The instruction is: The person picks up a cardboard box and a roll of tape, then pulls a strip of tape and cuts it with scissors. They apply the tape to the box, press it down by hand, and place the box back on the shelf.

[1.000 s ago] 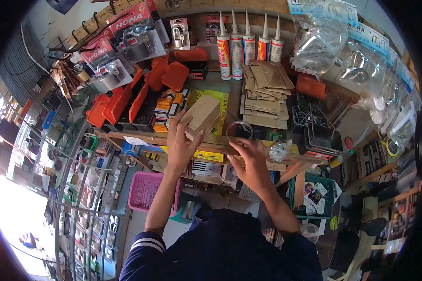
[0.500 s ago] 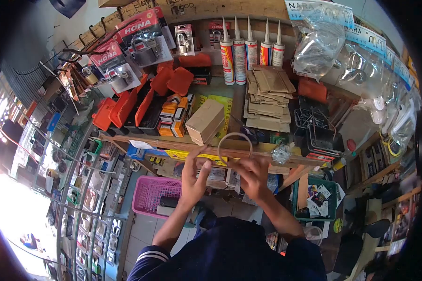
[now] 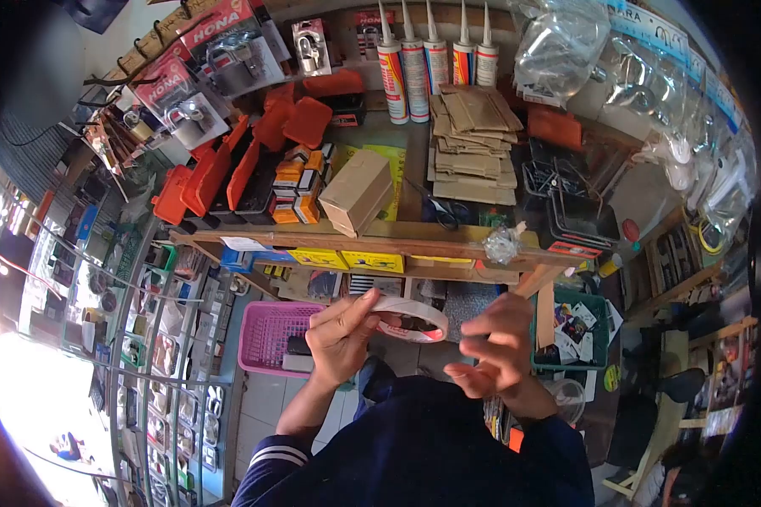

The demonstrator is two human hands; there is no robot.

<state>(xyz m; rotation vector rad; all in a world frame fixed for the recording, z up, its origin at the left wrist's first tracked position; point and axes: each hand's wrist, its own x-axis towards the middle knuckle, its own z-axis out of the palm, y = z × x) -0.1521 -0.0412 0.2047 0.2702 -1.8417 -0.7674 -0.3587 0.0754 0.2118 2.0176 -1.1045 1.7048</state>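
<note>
The wooden shelf [image 3: 397, 231] has a brown box [image 3: 357, 193] on it. Below and in front of the shelf, the left hand [image 3: 342, 338] pinches a tape roll [image 3: 407, 305] by one side, its fingers hiding that bit. The right hand [image 3: 500, 345] is blurry, part open, just beside the roll, with nothing seen in it. The left hand and arm cover some of the pink basket [image 3: 252, 340].

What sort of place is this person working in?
Most likely a small hardware shop: silver padlocks in red-and-black HONA packs at the upper left, a row of printed sealant-type tubes with pale pointed nozzles, and metal fittings in clear plastic packs hanging at the right.
</note>
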